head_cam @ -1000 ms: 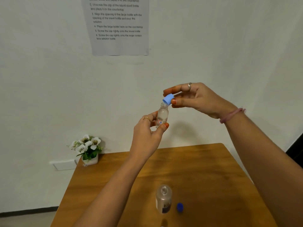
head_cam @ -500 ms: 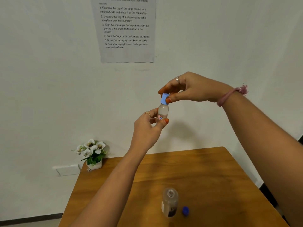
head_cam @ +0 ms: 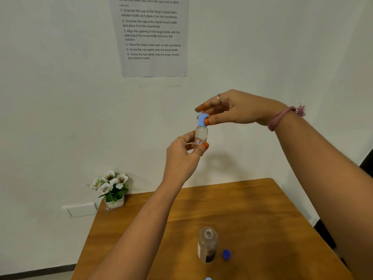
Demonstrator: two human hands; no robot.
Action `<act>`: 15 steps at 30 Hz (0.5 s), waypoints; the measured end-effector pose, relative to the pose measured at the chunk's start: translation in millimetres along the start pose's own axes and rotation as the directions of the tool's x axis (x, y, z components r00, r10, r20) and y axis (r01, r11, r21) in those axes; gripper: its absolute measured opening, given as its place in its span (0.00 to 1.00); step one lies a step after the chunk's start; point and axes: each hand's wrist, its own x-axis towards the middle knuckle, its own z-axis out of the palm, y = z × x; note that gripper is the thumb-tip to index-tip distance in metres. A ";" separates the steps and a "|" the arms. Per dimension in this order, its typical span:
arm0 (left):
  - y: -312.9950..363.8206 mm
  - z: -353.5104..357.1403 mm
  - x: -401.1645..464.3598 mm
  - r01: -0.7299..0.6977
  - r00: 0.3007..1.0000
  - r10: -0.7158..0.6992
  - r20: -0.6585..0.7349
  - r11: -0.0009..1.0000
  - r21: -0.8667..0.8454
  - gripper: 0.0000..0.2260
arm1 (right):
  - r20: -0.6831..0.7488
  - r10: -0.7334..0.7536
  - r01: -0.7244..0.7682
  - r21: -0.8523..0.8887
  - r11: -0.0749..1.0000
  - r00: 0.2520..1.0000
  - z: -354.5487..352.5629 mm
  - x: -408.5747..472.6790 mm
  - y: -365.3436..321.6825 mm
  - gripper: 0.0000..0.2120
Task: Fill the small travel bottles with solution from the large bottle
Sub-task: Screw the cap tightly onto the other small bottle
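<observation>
Head view: fingertips partly hide travel bottle (head_cam: 201, 136) label.

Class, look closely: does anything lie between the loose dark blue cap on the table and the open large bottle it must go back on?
Nothing visible does. The dark blue cap lies just right of the large bottle, bare table between.

sm bottle (head_cam: 201, 135) upright, blue cap on | lg bottle (head_cam: 207, 245) uncapped, on table

Plain room – instruction sheet (head_cam: 153, 35), wooden table (head_cam: 232, 209).
</observation>
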 end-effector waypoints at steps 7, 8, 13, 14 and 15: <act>0.6 6.0 -2.0 0.009 1.000 -0.009 -0.017 0.999 -0.032 0.18 | -0.121 0.095 -0.088 0.063 0.994 0.988 14.0 -6.2 5.3 0.30; 0.6 7.1 -2.0 0.005 1.000 -0.005 -0.014 0.999 -0.032 0.19 | -0.087 0.076 -0.061 0.165 0.984 0.993 13.0 -8.2 7.7 0.28; -2.1 13.2 -3.5 0.013 1.000 -0.014 -0.010 0.999 -0.041 0.19 | -0.306 0.098 -0.052 0.154 0.987 0.947 32.2 -2.6 9.9 0.23; -3.1 14.1 -4.2 0.016 1.000 -0.017 -0.010 0.999 -0.044 0.19 | -0.295 0.146 -0.107 0.145 0.984 0.944 32.3 -2.6 10.6 0.29; -4.2 14.9 -4.4 0.021 1.000 -0.021 -0.011 0.999 -0.050 0.19 | -0.231 0.192 -0.150 0.187 0.971 0.954 31.1 -4.7 13.0 0.35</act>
